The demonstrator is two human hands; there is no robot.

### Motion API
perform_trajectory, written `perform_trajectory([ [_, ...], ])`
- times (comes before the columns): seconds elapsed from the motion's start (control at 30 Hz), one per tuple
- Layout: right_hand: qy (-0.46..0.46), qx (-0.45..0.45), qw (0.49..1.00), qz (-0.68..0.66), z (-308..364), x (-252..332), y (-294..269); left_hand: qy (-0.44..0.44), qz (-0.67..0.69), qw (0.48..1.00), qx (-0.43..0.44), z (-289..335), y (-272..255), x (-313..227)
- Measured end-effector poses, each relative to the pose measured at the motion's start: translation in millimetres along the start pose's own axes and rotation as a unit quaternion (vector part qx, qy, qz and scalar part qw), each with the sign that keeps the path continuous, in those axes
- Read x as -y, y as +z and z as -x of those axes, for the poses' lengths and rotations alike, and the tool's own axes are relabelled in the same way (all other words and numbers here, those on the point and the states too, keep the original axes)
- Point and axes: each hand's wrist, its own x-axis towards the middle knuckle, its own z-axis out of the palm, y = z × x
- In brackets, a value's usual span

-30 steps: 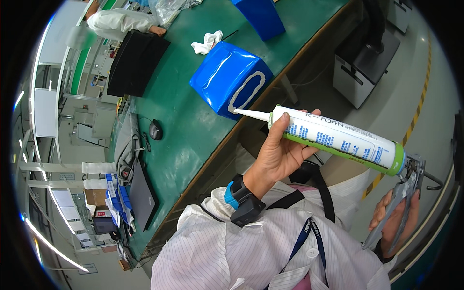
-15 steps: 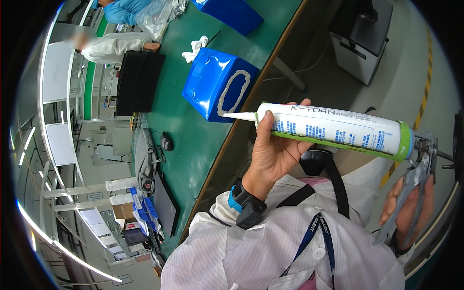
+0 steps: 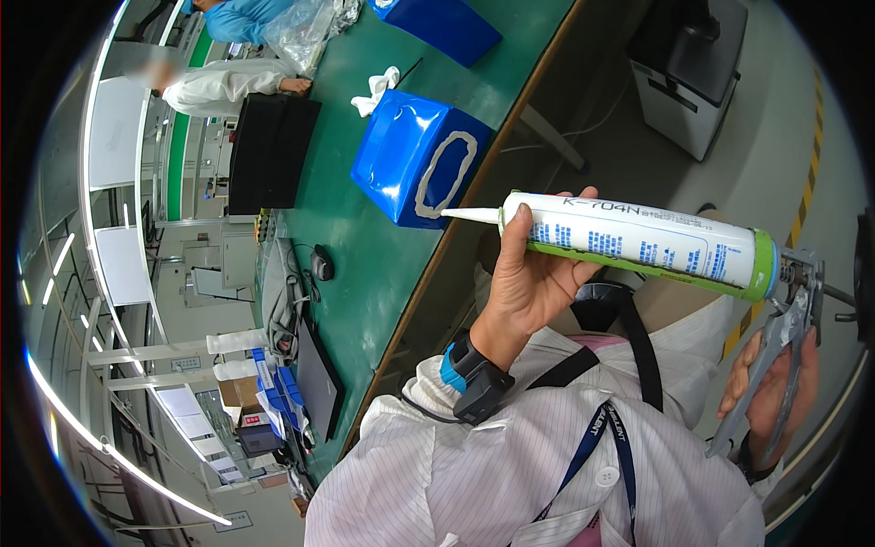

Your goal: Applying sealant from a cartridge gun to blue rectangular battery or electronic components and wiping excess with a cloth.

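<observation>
A white and green sealant cartridge (image 3: 638, 246) lies across the view, its white nozzle pointing left. Beneath its front part, my left hand (image 3: 538, 287) is closed around it, with the thumb up along the near side. My right hand (image 3: 770, 383) grips the grey metal handle and trigger of the caulking gun (image 3: 786, 328) at the cartridge's back end. The nozzle tip is by the lower edge of a blue-wrapped block (image 3: 392, 150). On the block's side facing me runs an oval bead of whitish sealant (image 3: 421, 196). I cannot tell whether the tip touches the block.
The block stands on a green table (image 3: 365, 283) near its brown edge. Another blue block (image 3: 442, 27), a white cloth (image 3: 374, 89), a black monitor (image 3: 273, 155), a mouse (image 3: 321, 263) and a laptop (image 3: 319, 383) are there too. Two people work across the table. A grey cabinet (image 3: 684, 91) stands on the floor.
The nozzle tip has shifted slightly right, away from the bead's lower end, along with my left hand. The view has also shifted a little. Both hands keep their grip.
</observation>
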Motion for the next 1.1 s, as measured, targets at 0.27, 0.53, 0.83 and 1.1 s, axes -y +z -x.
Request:
perform_trajectory([
  [0.27,0.006,0.026,1.0,0.001,-1.6,1.0,1.7,0.015,-0.046,0.999,-0.003,3.1,4.9,-5.9],
  [0.53,0.003,0.023,1.0,-0.012,-0.3,2.3,-1.0,-0.005,-0.021,1.0,0.009,-5.6,-1.2,0.7],
  [0.83,-0.025,-0.003,0.999,-0.031,0.1,-2.0,4.1,-0.017,-0.009,0.999,0.03,-17.1,-4.8,2.5],
  [1.1,-0.056,-0.002,0.998,-0.019,-0.2,-1.5,6.2,-0.029,0.007,0.998,0.061,-28.6,5.0,2.4],
])
